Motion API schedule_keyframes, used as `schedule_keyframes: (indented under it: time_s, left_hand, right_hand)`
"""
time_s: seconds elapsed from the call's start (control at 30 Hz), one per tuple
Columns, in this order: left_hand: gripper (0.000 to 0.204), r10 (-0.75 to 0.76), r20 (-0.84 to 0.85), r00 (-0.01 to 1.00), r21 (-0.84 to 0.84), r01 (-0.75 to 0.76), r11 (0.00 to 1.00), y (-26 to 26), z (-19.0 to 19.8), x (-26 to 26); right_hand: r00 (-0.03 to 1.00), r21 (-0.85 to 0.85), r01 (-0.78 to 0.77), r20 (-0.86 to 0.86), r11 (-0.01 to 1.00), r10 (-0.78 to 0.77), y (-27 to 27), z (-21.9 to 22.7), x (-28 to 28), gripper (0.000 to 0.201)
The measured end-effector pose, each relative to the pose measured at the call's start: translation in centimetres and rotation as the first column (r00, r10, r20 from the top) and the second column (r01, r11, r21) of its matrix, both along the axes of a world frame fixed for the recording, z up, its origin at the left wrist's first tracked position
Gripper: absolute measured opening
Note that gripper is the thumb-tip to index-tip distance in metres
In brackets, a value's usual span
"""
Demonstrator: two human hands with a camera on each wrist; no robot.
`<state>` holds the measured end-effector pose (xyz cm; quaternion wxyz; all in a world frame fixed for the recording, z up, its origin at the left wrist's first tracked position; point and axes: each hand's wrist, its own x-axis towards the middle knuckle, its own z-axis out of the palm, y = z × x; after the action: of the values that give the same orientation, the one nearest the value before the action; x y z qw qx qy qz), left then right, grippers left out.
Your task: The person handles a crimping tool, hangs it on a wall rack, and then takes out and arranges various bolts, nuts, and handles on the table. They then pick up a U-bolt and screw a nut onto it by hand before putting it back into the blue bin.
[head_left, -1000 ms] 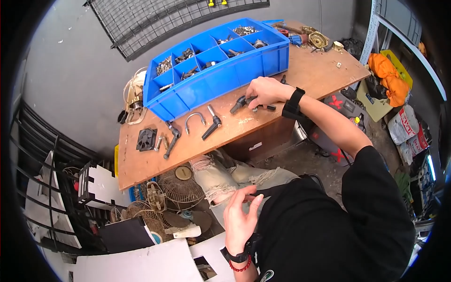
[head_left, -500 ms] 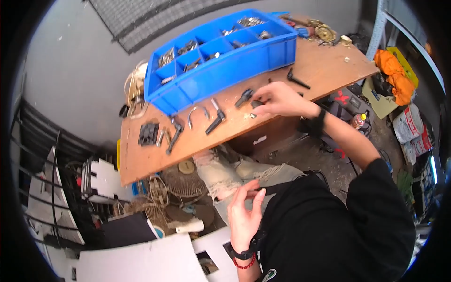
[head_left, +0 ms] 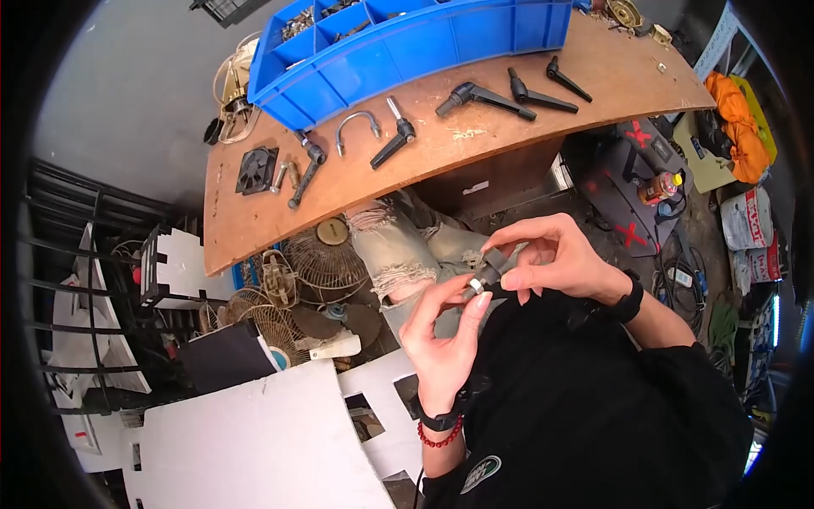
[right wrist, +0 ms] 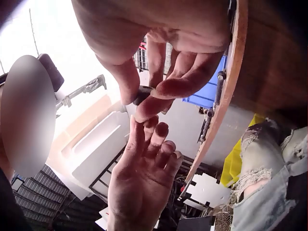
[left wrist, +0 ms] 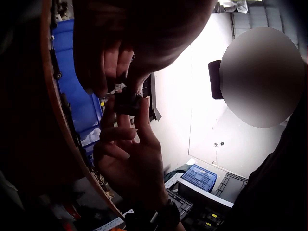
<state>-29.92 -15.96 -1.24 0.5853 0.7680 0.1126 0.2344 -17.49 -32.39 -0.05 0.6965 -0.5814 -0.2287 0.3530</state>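
In front of the body, my right hand [head_left: 564, 263] pinches a small dark block-like part [head_left: 495, 265] between thumb and fingers. The part's lower end has a pale metal collar [head_left: 476, 286], and my left hand [head_left: 441, 339] grips that end between thumb and forefinger. In the right wrist view the fingers cover most of the dark part [right wrist: 143, 95]. On the wooden table [head_left: 339, 195] beyond lie several black clamping levers [head_left: 487, 100], a U-shaped metal rod [head_left: 358, 127], two bolts [head_left: 285, 176] and a square black fan [head_left: 256, 170].
A blue divided bin [head_left: 407, 64] of small hardware stands at the table's back. Below the table edge are old fans [head_left: 322, 254] and white panels [head_left: 254, 441]. To the right, a dark case [head_left: 623, 182] and a bottle [head_left: 661, 188] sit on the floor.
My right hand picked the dark part off the table and brought it down to my left hand. My left fingers have closed on its end. The head view has tilted downward.
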Motion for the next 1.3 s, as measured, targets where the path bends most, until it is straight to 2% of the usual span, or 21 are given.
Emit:
schedule_keyframes:
  time_s: [0.13, 0.43, 0.73, 1.03, 1.3]
  left_hand:
    - [0.024, -0.035, 0.070, 0.997, 0.140, 0.025, 0.990, 0.6, 0.0, -0.2]
    - [0.028, -0.077, 0.056, 0.995, 0.193, 0.065, 0.979, 0.9, 0.7, -0.4]
    - [0.027, -0.035, 0.084, 0.996, 0.177, 0.020, 0.984, 0.7, 1.1, -0.5]
    - [0.027, -0.074, 0.134, 0.988, 0.229, 0.042, 0.972, 0.8, 0.8, -0.3]
    - [0.026, -0.028, 0.071, 0.997, 0.149, 0.017, 0.989, 0.9, 1.2, -0.8]
  right_hand:
    - [1.000, 0.008, -0.026, -0.010, 1.000, 0.027, 0.3, 0.0, -0.7, 0.045]
    - [0.999, 0.000, -0.043, -0.009, 0.999, 0.043, 0.3, 0.0, -0.9, 0.045]
    - [1.000, 0.006, -0.020, -0.011, 1.000, 0.020, -0.1, 0.4, -0.7, 0.047]
    - [0.997, -0.003, -0.048, 0.054, 0.999, 0.048, -0.1, 0.3, -0.9, 0.046]
    - [0.998, 0.008, -0.007, 0.067, 1.000, 0.006, -0.3, 0.5, -0.6, 0.045]
